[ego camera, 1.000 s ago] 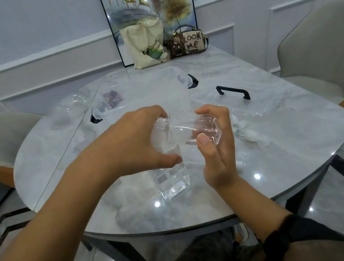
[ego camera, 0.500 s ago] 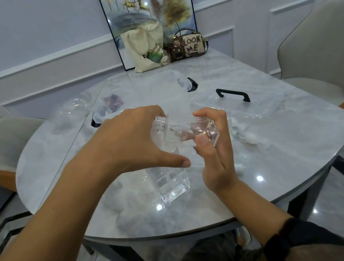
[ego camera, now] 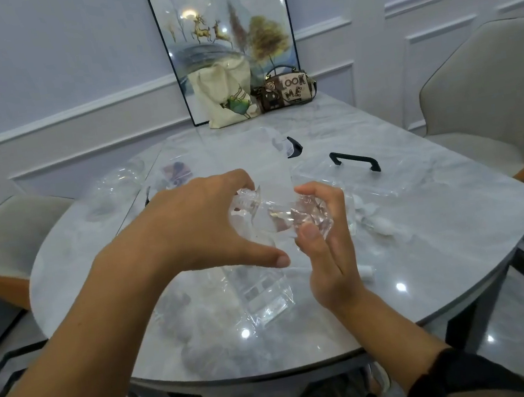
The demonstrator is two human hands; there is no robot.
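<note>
Right hand (ego camera: 325, 250) grip holds clear bottle (ego camera: 285, 217) sideways above worktop (ego camera: 428, 242); left hand (ego camera: 197, 227) grip curls round neck end. Opening seems underway, unfinished.

bottle (ego camera: 285, 217) above table (ego camera: 437, 261); tote bag (ego camera: 226, 99) left of handbag (ego camera: 288, 93), perhaps touching.

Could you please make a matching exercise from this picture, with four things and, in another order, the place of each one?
Things:
1. clear bottle
2. cream tote bag
3. framed picture
4. straight black handle

Places:
A. leaning on the wall
B. on the table, beyond the right hand
C. held by the left hand and right hand
D. standing in front of the framed picture

Pairs: 1-C, 2-D, 3-A, 4-B
</note>
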